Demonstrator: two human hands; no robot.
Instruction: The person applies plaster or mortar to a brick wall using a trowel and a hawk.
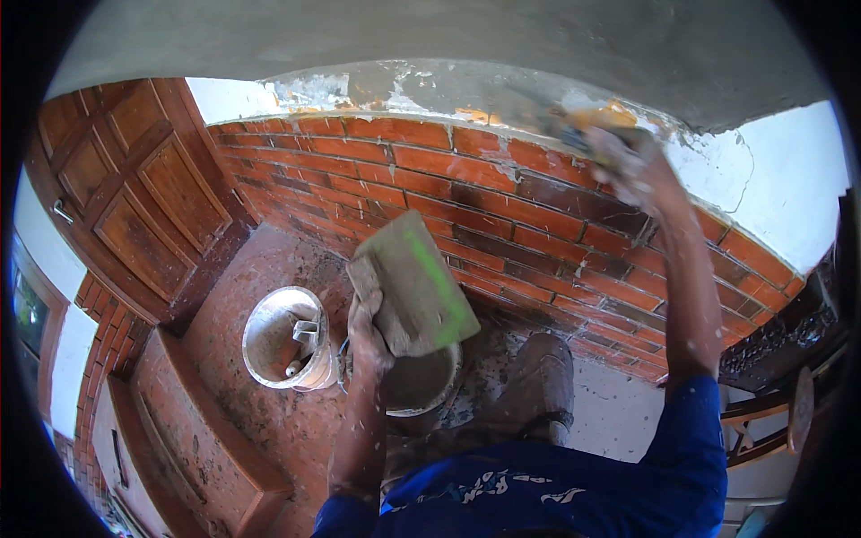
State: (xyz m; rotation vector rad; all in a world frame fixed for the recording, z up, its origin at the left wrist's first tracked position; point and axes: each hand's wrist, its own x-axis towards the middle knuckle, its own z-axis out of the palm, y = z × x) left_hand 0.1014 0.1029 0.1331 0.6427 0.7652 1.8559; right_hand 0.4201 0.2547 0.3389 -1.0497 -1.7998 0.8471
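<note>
At the centre of the frame, we grip a grey board (429,280) streaked with green in our left hand (362,325), above a basin (420,380) and right of a white bucket (266,341). At upper right, our blurred right hand (628,166) grasps a smeared-looking tool (569,133) by the patchy wall (408,90).

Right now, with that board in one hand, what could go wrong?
The person's leg looks close to the tub partly hidden by the board, so a shift might knock it. The right hand, blurred, is by the flaking wall; loose bits could drop onto the bricks. The left hand alone holds the board, so it might tip.
</note>
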